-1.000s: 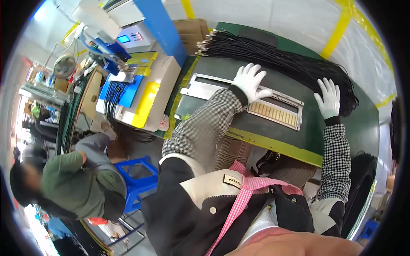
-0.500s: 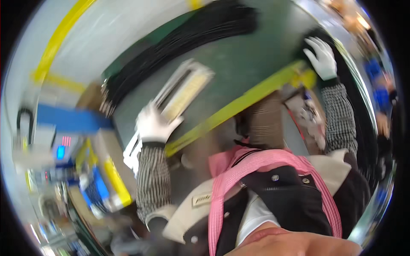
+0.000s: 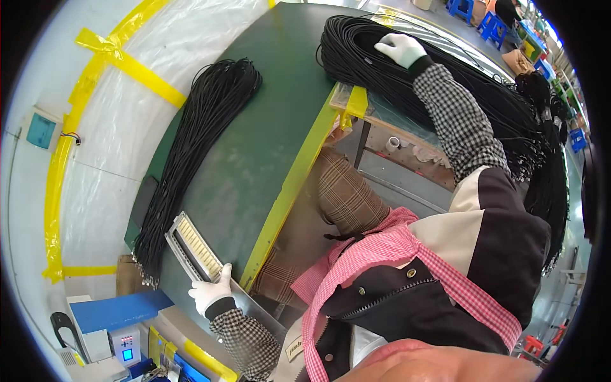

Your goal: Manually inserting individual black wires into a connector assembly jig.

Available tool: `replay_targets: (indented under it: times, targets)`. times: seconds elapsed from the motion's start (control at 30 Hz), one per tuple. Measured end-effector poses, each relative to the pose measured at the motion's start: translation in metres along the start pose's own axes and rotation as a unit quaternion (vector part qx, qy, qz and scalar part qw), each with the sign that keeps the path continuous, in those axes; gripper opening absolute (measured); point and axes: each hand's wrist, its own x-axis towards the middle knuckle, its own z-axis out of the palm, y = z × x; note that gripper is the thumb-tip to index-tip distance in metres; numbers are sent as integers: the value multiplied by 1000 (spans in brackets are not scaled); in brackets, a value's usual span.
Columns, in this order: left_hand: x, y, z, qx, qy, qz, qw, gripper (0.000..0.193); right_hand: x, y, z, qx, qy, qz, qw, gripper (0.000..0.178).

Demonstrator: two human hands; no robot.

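My left hand (image 3: 211,295), in a white glove, grips the near end of a long metal frame (image 3: 181,243) with a slot and a row of cream-coloured pieces along it. The frame lies aslant over the green tabletop (image 3: 245,156). My right hand (image 3: 401,49), also gloved, is at the far right on a large coiled bundle of thin black cables (image 3: 350,48). Its fingers are curled on the cables, and their tips are partly hidden. A second bundle of black cables (image 3: 200,130) lies along the left side of the table, beyond the frame.
Yellow tape (image 3: 289,181) runs along the table's near edge. At the lower left stand a white and blue device with a lit display (image 3: 127,353) and a blue panel (image 3: 118,310). More black cables (image 3: 541,127) hang at the right. Blue stools (image 3: 490,27) stand in the background.
My view has turned to the right and is sharper. My right hand, spread before, now has its fingers bent on the cable bundle. My left hand still holds the metal frame.
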Motion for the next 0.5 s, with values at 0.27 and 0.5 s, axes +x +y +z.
replay_targets:
  times: [0.27, 0.5]
  targets:
    - [-29, 11, -8, -23, 7, -4, 1000, 96, 20, -31, 9, -46, -18, 107, 993, 63]
    - [-68, 27, 4, -32, 20, -21, 999, 96, 29, -36, 8, -132, -76, 96, 984, 67]
